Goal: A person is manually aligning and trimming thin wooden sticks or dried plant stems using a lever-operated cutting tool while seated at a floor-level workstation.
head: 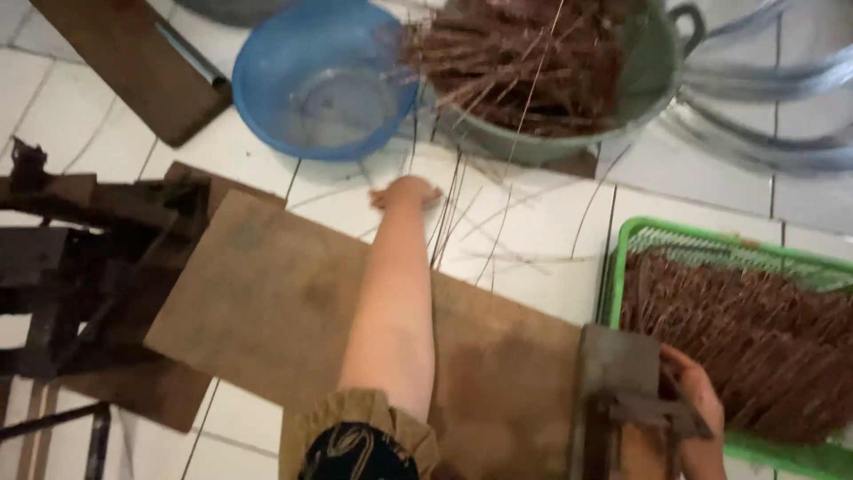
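A: Left hand [407, 192]?
B: Fingers closed on thin sticks [449, 222] lying on the floor; the metal basin [644, 84] is just beyond.
A: Right hand [697, 396]?
B: Resting on a metal tool [626, 391]; grip unclear.

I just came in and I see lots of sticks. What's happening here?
A person's left hand reaches out over the white tiled floor to thin loose sticks lying below a grey pot full of reddish sticks. The right hand rests on a metal tool beside a green basket packed with more sticks. A blue basin and a wooden board lie nearby.
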